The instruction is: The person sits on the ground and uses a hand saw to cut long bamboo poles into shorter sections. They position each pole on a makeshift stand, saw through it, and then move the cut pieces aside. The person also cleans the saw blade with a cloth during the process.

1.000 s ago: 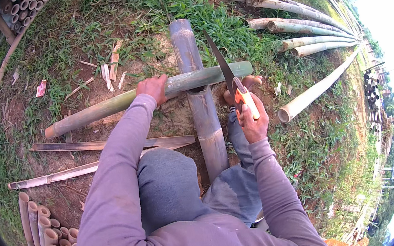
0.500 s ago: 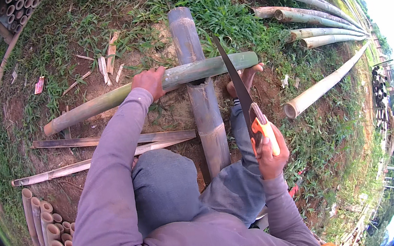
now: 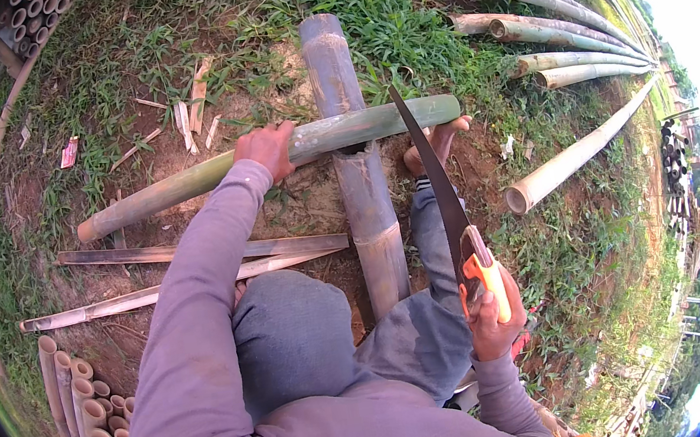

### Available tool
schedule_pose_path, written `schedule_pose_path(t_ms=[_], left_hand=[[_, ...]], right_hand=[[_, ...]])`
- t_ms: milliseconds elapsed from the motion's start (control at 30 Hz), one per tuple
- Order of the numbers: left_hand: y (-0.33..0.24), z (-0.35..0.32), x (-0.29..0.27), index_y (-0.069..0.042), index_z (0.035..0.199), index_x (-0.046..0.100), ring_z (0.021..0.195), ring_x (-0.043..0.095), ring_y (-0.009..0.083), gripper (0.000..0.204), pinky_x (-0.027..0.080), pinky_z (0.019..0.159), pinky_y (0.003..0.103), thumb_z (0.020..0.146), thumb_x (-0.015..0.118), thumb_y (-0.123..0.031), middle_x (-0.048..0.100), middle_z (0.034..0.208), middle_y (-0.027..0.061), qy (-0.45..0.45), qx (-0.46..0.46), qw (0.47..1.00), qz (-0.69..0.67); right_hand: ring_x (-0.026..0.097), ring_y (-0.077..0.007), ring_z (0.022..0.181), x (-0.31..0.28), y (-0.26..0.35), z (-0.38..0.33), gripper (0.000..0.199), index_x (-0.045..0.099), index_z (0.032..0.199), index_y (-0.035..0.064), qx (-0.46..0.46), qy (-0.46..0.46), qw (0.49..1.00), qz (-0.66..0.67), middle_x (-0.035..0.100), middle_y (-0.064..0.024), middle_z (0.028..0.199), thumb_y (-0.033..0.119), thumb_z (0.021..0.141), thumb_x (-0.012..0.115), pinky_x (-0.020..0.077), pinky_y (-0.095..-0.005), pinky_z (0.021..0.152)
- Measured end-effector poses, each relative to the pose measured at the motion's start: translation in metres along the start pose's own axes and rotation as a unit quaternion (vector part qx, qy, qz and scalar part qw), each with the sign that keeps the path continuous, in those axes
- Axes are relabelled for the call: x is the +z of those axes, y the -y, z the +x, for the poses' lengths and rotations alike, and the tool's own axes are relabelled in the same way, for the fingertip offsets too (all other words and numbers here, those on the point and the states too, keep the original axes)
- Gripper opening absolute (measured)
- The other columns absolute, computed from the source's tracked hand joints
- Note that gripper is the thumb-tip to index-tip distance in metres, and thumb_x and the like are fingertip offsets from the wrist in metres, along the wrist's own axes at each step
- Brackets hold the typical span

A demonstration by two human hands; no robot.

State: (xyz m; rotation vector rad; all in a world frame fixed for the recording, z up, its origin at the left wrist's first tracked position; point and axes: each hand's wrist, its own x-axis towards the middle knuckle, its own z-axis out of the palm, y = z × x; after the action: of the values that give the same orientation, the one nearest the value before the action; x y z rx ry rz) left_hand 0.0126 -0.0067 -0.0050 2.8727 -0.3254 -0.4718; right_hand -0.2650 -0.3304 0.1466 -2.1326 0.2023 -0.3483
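Note:
My left hand (image 3: pixel 267 148) grips a green bamboo pole (image 3: pixel 188 179) that lies crosswise over a thicker grey bamboo log (image 3: pixel 364 190). My right hand (image 3: pixel 491 315) is closed on the orange handle of a hand saw (image 3: pixel 439 199), its dark blade pointing up and away toward the pole's right end. The blade tip is close to the green pole, near its cut end. My bare foot (image 3: pixel 437 142) rests on the ground just behind the blade, beside the log.
Two split bamboo slats (image 3: pixel 197 253) lie left of my knees. Cut bamboo tubes (image 3: pixel 85 408) are stacked at lower left, more at top left. Several long poles (image 3: pixel 555 36) lie on the grass at upper right, one (image 3: pixel 570 158) closer. Bamboo chips (image 3: pixel 193 115) litter the soil.
My right hand has drawn the saw back toward my body and down; the blade has slid rearward along the pole's right end. My left hand keeps its hold on the green pole.

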Motion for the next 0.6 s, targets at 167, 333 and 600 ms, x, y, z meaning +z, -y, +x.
schedule_pose_path(t_ms=[167, 333, 600], left_hand=[[-0.007, 0.003, -0.002, -0.017, 0.132, 0.055, 0.118, 0.071, 0.0361, 0.064, 0.057, 0.1, 0.048, 0.08, 0.088, -0.036, 0.071, 0.128, 0.0127, 0.008, 0.007, 1.0, -0.008], [0.007, 0.002, -0.016, -0.017, 0.133, 0.055, 0.118, 0.071, 0.0361, 0.065, 0.057, 0.101, 0.048, 0.081, 0.088, -0.037, 0.071, 0.13, 0.0124, 0.001, -0.009, 1.0, -0.006], [0.002, -0.001, -0.006, -0.016, 0.131, 0.056, 0.118, 0.071, 0.0365, 0.063, 0.057, 0.099, 0.049, 0.08, 0.088, -0.036, 0.071, 0.128, 0.0132, 0.009, -0.013, 1.0, 0.004]], right_hand=[[0.067, -0.0116, 0.088, 0.096, -0.02, 0.141, 0.037, 0.066, 0.136, -0.0043, -0.004, -0.022, 0.998, 0.066, 0.076, -0.0088, 0.108, 0.013, 0.103, 0.069, 0.0561, -0.0297, 0.078], [0.074, -0.0215, 0.105, 0.075, -0.011, 0.094, 0.041, 0.063, 0.138, -0.005, -0.039, -0.011, 0.999, 0.008, 0.075, -0.0185, 0.119, 0.014, 0.102, 0.069, 0.0583, -0.0346, 0.091], [0.071, -0.0246, 0.116, 0.026, -0.005, 0.014, 0.05, 0.057, 0.143, -0.0098, -0.043, -0.021, 0.998, 0.031, 0.071, -0.0196, 0.131, 0.023, 0.106, 0.064, 0.0586, -0.038, 0.097]])
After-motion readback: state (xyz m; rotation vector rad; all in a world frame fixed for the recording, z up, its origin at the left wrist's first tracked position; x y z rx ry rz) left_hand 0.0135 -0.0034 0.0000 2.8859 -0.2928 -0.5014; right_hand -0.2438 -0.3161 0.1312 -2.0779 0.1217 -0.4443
